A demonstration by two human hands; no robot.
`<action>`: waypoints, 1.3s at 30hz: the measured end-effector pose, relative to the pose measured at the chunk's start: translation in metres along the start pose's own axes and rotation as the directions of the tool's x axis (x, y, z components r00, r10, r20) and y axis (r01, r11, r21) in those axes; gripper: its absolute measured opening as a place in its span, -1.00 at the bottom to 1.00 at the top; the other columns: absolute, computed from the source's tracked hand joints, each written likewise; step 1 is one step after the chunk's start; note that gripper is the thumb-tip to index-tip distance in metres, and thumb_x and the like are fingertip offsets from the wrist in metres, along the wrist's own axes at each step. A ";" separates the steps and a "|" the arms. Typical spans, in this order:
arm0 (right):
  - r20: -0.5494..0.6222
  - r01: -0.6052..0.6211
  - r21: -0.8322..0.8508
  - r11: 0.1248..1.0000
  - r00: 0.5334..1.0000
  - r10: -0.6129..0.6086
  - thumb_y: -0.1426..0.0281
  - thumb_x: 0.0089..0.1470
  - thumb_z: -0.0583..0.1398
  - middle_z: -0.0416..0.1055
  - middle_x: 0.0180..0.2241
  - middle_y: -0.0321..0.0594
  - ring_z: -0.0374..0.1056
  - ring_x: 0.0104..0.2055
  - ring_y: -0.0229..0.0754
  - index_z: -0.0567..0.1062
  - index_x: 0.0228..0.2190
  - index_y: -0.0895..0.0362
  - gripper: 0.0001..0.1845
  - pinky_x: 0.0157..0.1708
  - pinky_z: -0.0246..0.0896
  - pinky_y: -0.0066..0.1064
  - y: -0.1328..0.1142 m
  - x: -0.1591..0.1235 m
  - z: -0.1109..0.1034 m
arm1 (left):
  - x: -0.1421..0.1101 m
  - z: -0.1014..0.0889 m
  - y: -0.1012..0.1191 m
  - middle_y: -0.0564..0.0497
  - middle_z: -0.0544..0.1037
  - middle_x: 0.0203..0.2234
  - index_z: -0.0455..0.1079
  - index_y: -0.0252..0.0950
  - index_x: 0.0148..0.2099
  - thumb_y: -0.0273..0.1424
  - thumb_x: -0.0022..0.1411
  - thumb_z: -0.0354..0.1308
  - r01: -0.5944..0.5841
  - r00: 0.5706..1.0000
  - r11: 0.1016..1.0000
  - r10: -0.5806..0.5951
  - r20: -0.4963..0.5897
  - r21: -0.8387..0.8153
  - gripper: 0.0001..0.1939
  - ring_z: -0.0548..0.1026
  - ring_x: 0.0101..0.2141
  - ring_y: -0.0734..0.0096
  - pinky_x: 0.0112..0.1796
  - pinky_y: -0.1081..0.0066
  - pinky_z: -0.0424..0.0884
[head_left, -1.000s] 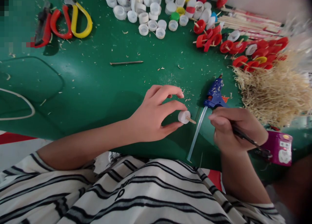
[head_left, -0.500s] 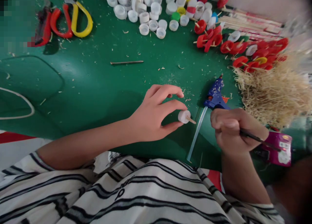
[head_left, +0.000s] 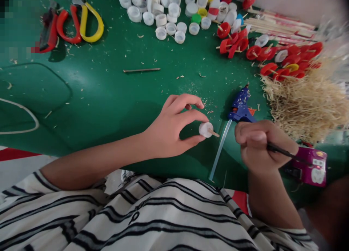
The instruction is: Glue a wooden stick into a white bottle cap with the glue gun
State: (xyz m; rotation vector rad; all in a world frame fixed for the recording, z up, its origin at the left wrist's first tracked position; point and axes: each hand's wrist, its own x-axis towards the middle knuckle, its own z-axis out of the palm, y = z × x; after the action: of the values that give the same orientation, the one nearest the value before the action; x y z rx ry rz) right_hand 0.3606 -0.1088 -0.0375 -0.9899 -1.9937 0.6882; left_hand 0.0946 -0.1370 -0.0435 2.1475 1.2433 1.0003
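My left hand (head_left: pixel 174 127) pinches a white bottle cap (head_left: pixel 204 130) between thumb and a fingertip, its other fingers spread above. A short wooden stick (head_left: pixel 215 133) pokes out of the cap's face, towards the right. To the right, my right hand (head_left: pixel 263 145) is closed in a fist around a thin dark rod (head_left: pixel 283 151); its other end is hidden in the fist. Just beyond that fist lies a blue glue gun (head_left: pixel 241 105), its handle partly covered by the hand. A clear glue stick (head_left: pixel 220 151) runs from its back towards me.
Loose bottle caps (head_left: pixel 160 20) crowd the far edge. Red caps with sticks (head_left: pixel 264 53), wooden skewers (head_left: pixel 280 25) and straw-like fibre (head_left: pixel 308 102) are at the right, near a purple packet (head_left: pixel 313 166). A nail (head_left: pixel 141 70) lies mid-table; scissors (head_left: pixel 92 23) and pliers (head_left: pixel 48 32) lie far left.
My right fist has turned, and the dark rod's visible end has swung up and to the right. The cap in my left hand has tilted slightly, its face showing more.
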 end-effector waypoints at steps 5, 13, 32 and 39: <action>-0.012 0.148 0.000 0.989 0.989 -0.148 0.16 0.33 0.36 0.44 -0.57 -0.36 0.28 -0.63 -0.29 0.58 -0.35 0.03 -0.74 -0.62 0.22 -0.38 -0.004 0.006 0.003 | 0.001 -0.002 0.001 -0.10 0.51 0.17 0.55 -0.12 0.07 -0.32 0.35 0.36 0.065 0.997 0.995 -0.063 0.034 -0.071 -0.74 0.46 0.16 0.13 0.20 0.04 0.37; 0.058 0.412 -0.188 0.892 0.911 -0.408 0.48 0.18 0.43 0.58 -0.51 -0.43 0.36 -0.62 -0.27 0.67 -0.06 -0.11 -0.67 -0.61 0.27 -0.38 -0.001 0.016 0.007 | 0.000 -0.002 0.001 -0.11 0.51 0.17 0.54 -0.14 0.08 -0.31 0.34 0.37 0.063 0.997 0.995 -0.060 0.039 -0.073 -0.73 0.45 0.16 0.14 0.19 0.06 0.40; 0.044 0.354 -0.157 0.922 0.935 -0.351 0.46 0.19 0.43 0.56 -0.53 -0.43 0.29 -0.66 -0.31 0.64 -0.14 -0.05 -0.77 -0.66 0.22 -0.37 -0.009 0.017 0.010 | -0.002 0.000 0.003 -0.09 0.51 0.19 0.55 -0.10 0.07 -0.29 0.33 0.39 0.021 1.000 1.000 -0.021 0.019 -0.023 -0.72 0.45 0.10 0.14 0.13 0.07 0.42; 0.042 0.330 -0.167 0.929 0.944 -0.328 0.42 0.18 0.46 0.56 -0.52 -0.41 0.30 -0.64 -0.30 0.64 -0.19 -0.04 -0.81 -0.64 0.22 -0.36 -0.009 0.015 0.011 | -0.001 -0.001 0.004 -0.10 0.52 0.17 0.55 -0.12 0.06 -0.32 0.35 0.37 0.011 1.000 1.000 -0.011 0.017 -0.019 -0.75 0.45 0.11 0.15 0.12 0.10 0.42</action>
State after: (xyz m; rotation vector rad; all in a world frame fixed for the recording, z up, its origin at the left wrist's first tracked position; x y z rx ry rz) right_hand 0.3423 -0.1027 -0.0309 -0.7202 -2.1901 0.3435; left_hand 0.0954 -0.1397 -0.0401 2.1283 1.2310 0.9836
